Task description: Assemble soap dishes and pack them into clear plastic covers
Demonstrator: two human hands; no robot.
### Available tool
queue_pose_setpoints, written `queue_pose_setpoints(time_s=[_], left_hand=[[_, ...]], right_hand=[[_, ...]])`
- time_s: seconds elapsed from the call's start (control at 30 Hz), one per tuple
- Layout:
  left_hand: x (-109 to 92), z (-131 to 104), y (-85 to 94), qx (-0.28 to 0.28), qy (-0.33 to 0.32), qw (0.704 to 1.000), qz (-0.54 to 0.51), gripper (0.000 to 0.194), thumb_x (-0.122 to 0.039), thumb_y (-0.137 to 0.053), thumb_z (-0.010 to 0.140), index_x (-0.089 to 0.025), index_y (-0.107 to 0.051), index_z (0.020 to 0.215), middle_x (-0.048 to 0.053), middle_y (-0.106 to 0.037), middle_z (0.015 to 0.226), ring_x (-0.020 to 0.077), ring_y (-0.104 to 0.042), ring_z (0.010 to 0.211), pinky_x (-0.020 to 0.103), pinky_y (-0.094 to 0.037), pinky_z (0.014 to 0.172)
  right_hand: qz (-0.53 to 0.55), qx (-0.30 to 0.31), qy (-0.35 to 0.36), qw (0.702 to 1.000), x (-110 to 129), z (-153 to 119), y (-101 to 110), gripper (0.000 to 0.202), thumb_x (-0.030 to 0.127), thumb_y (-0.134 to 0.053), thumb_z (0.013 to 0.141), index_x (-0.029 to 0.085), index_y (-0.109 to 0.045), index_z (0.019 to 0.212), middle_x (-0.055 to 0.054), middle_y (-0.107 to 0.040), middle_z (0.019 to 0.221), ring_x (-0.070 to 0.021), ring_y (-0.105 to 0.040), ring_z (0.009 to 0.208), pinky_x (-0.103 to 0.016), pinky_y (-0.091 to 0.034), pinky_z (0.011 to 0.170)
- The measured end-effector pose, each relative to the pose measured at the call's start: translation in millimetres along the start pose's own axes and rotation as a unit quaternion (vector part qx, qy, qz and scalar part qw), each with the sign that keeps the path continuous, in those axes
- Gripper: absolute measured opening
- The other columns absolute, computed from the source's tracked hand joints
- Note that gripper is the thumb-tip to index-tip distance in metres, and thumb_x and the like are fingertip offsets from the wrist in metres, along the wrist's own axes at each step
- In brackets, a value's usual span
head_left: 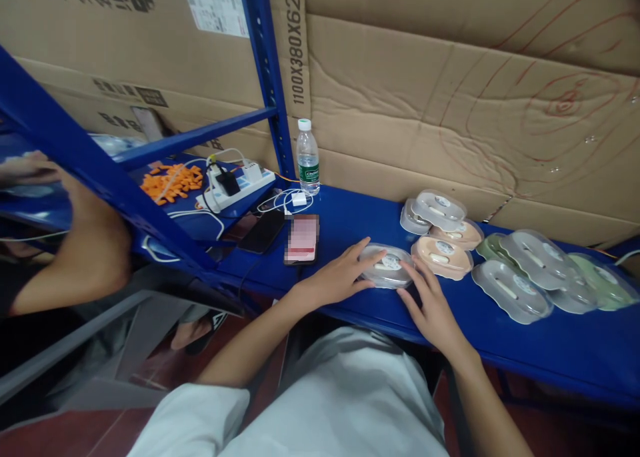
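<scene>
A grey oval case in a clear plastic shell (386, 275), with a round label and a small pale strip on top, lies flat on the blue shelf in front of me. My left hand (345, 275) grips its left end, thumb at the near edge and fingers spread over the top. At the right end my right hand (431, 305) holds it, fingertips on the rim and thumb at the near side. Just beyond my right hand sits a peach case (442, 257). The underside of the held case is hidden.
Stacked grey, peach and green cases (537, 260) lie on the right. Behind and left are a water bottle (308, 158), a lit phone (302, 239), a dark phone (263, 230) and a power strip (240, 189). Past the blue post (145, 223) are orange pieces (173, 182) and another person's arm (83, 243).
</scene>
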State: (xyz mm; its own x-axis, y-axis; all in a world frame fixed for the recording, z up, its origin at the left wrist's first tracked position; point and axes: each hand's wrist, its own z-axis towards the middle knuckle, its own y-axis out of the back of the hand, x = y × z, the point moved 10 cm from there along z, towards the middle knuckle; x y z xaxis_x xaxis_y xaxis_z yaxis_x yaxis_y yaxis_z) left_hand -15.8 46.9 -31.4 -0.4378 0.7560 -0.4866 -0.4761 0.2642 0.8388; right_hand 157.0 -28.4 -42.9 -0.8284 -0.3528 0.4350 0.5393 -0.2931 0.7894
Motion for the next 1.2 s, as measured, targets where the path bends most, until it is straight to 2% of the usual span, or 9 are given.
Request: queue_pose_setpoints(time_s=[0.17,0.27,0.37,0.47,0.6,0.77,1.0,1.1,1.2], left_hand=[[-4.8,-9.2,11.0,-0.017,0.013,0.999,0.045,0.076,-0.050,-0.064,0.104,-0.030,-0.032,0.170,0.018,-0.014,0.181,0.0361,-0.025,0.166,0.055,-0.037,0.130],[4.5,-29.8,39.6,-0.094,0.055,0.986,0.124,0.076,-0.060,-0.058,0.104,-0.024,-0.035,0.168,0.019,-0.032,0.176,0.0374,-0.034,0.163,0.059,-0.035,0.130],[20.3,-59.2,72.1,-0.165,0.106,0.957,0.216,0.074,-0.064,-0.054,0.105,-0.020,-0.044,0.163,0.020,-0.054,0.162,0.0404,-0.045,0.156,0.068,-0.022,0.132],[35.0,-83.8,91.3,-0.190,0.132,0.938,0.260,0.069,-0.065,-0.050,0.105,-0.020,-0.050,0.158,0.018,-0.064,0.152,0.0414,-0.051,0.151,0.071,-0.015,0.132],[54.0,-100.8,95.9,-0.183,0.158,0.933,0.266,0.068,-0.065,-0.043,0.107,-0.019,-0.051,0.155,0.017,-0.067,0.148,0.0420,-0.051,0.150,0.072,-0.015,0.132],[71.3,-105.4,96.3,-0.187,0.196,0.932,0.242,0.074,-0.066,-0.046,0.105,-0.019,-0.041,0.162,0.017,-0.075,0.133,0.0365,-0.067,0.133,0.071,-0.017,0.131],[73.2,-106.6,100.4,-0.230,0.174,0.935,0.206,0.075,-0.065,-0.046,0.105,-0.020,-0.036,0.164,0.017,-0.067,0.147,0.0349,-0.064,0.137,0.065,-0.028,0.130],[68.4,-108.2,99.7,-0.254,0.157,0.934,0.197,0.066,-0.061,-0.048,0.106,-0.020,-0.044,0.158,0.017,-0.065,0.149,0.0345,-0.062,0.138,0.062,-0.031,0.129],[56.1,-107.7,100.0,-0.285,0.142,0.930,0.181,0.055,-0.057,-0.049,0.107,-0.022,-0.052,0.149,0.015,-0.067,0.146,0.0336,-0.061,0.138,0.060,-0.035,0.128]], right_hand=[[0.006,0.002,-0.004,1.000,1.5,0.4,1.2,0.056,0.041,-0.052,0.110,0.038,-0.039,0.165,-0.010,-0.038,0.171,-0.0303,-0.038,0.160,-0.058,-0.039,0.129],[0.001,0.008,-0.008,1.000,2.5,0.7,0.0,0.056,0.041,-0.050,0.111,0.038,-0.037,0.165,-0.010,-0.036,0.172,-0.0297,-0.037,0.160,-0.057,-0.037,0.130],[-0.002,0.016,-0.011,1.000,3.3,0.7,-1.2,0.057,0.041,-0.049,0.111,0.037,-0.037,0.166,-0.010,-0.036,0.172,-0.0303,-0.036,0.161,-0.057,-0.038,0.130],[-0.005,0.018,-0.017,1.000,4.1,1.0,-0.7,0.057,0.042,-0.047,0.111,0.037,-0.036,0.167,-0.011,-0.036,0.172,-0.0316,-0.037,0.160,-0.057,-0.039,0.129],[-0.010,0.023,-0.018,1.000,5.7,1.6,-0.4,0.057,0.042,-0.046,0.111,0.037,-0.036,0.167,-0.010,-0.035,0.173,-0.0318,-0.036,0.161,-0.057,-0.039,0.129],[-0.014,0.023,-0.015,1.000,5.2,1.3,-0.2,0.059,0.042,-0.046,0.111,0.038,-0.032,0.169,-0.010,-0.033,0.174,-0.0325,-0.036,0.161,-0.059,-0.039,0.129],[-0.033,0.018,-0.012,0.999,10.3,4.3,1.1,0.056,0.045,-0.048,0.111,0.034,-0.039,0.165,-0.013,-0.041,0.169,-0.0324,-0.044,0.156,-0.055,-0.047,0.124],[-0.091,0.035,0.000,0.995,19.3,20.8,5.4,0.054,0.049,-0.049,0.110,0.032,-0.049,0.161,-0.015,-0.050,0.161,-0.0357,-0.056,0.145,-0.057,-0.055,0.115],[-0.142,0.080,0.052,0.985,31.2,49.3,9.3,0.051,0.050,-0.053,0.108,0.029,-0.057,0.154,-0.017,-0.059,0.151,-0.0393,-0.059,0.140,-0.061,-0.053,0.114]])
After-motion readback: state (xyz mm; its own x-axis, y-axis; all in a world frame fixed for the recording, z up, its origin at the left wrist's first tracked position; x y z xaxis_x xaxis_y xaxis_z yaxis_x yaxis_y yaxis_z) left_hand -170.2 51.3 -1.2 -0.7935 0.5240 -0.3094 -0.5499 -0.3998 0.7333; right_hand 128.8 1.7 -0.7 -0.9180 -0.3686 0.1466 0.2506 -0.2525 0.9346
